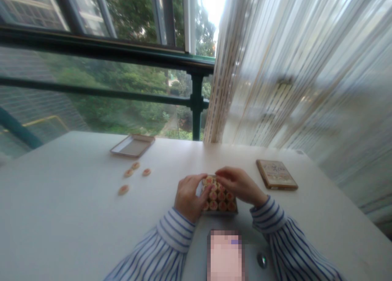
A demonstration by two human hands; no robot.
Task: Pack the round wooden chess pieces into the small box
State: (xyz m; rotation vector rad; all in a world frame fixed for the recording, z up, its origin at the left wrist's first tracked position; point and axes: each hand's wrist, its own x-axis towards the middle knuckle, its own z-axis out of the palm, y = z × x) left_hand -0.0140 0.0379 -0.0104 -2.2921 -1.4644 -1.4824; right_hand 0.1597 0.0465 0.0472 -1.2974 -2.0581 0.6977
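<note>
A small box (220,214) packed with rows of round Chinese chess pieces (221,196) sits on the table in front of me. My left hand (190,196) is closed around the box's left side, its thumb lying over the pieces. My right hand (240,185) reaches over the far right corner with its fingers bent together at the back row. Whether a piece is between those fingertips is hidden. Several loose chess pieces (123,189) lie on the table to the left, reddish marks facing up.
A shallow tray-like lid (134,147) rests at the back left of the white table (76,220). On the right is a flat, printed box (277,175). A blurred-out phone-shaped object (226,256) and a shiny oval object (262,259) are nearest me. Behind stand a railing and a string curtain.
</note>
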